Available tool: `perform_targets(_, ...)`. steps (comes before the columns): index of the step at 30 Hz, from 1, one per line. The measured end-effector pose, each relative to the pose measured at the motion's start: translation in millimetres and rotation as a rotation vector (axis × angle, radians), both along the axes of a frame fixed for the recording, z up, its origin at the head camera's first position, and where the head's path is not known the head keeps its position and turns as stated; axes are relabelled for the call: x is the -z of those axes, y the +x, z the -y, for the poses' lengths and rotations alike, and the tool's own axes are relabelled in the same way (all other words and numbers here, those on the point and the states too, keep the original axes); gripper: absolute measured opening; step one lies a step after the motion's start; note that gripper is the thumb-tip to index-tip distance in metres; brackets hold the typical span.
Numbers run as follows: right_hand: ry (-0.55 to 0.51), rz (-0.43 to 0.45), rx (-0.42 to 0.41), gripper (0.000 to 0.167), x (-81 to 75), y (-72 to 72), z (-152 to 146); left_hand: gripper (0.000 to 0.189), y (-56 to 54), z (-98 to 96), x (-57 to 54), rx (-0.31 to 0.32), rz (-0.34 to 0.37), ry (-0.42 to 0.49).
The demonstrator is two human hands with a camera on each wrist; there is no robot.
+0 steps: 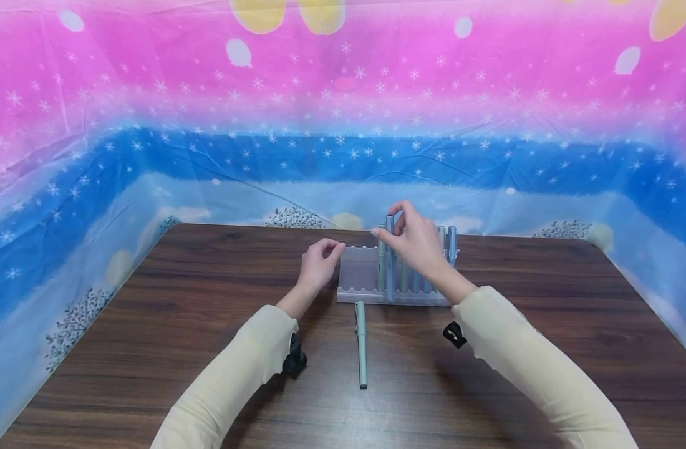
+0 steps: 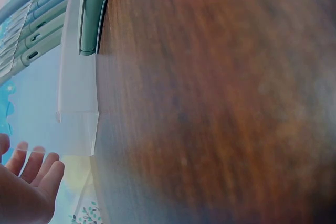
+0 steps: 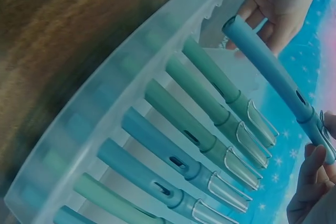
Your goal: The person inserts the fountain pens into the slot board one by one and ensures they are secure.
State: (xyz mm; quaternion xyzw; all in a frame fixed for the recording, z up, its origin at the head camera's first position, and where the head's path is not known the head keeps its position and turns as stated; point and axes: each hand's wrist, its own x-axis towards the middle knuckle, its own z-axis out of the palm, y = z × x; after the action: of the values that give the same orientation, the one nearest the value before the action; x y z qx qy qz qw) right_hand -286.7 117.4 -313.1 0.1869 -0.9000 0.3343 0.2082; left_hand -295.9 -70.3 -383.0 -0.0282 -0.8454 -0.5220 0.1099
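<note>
A translucent pen rack (image 1: 358,268) with notched edges stands on the table, several capped pens with wire clips leaning upright in its middle and right part. My right hand (image 1: 418,240) pinches a blue pen (image 3: 270,72) by its cap end. That pen is tilted clear of the row in the right wrist view, its lower end free. At the rack's upper left corner, my left hand (image 1: 319,265) grips the edge between thumb and fingers; its fingers (image 2: 50,177) show beside the clear panel. A green pen (image 1: 362,346) lies on the table before the rack, clip end toward it.
The brown wooden table (image 1: 180,324) has its far edge just behind the rack. A pink and blue snowflake-patterned cloth (image 1: 298,156) hangs around the back and sides. Black cameras sit at both wrists, the left one (image 1: 294,357) low over the table.
</note>
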Motion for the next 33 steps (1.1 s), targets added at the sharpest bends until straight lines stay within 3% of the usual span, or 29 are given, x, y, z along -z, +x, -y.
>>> perform_targets(8, -0.008, -0.088, 0.032, 0.038, -5.4, -6.3, 4.9, 0.024, -0.3, 0.1, -0.4, -0.002, 0.005, -0.005)
perform_targets(16, -0.05, -0.184, 0.034, 0.036, 2.7, -9.2, 13.6, 0.026, -0.6, 0.1, -0.4, 0.001, 0.006, -0.008)
perform_targets(33, -0.099, -0.168, 0.09, 0.038, 30.2, -9.5, 19.2, 0.027, 0.6, -0.3, -1.4, 0.003, 0.007, -0.02)
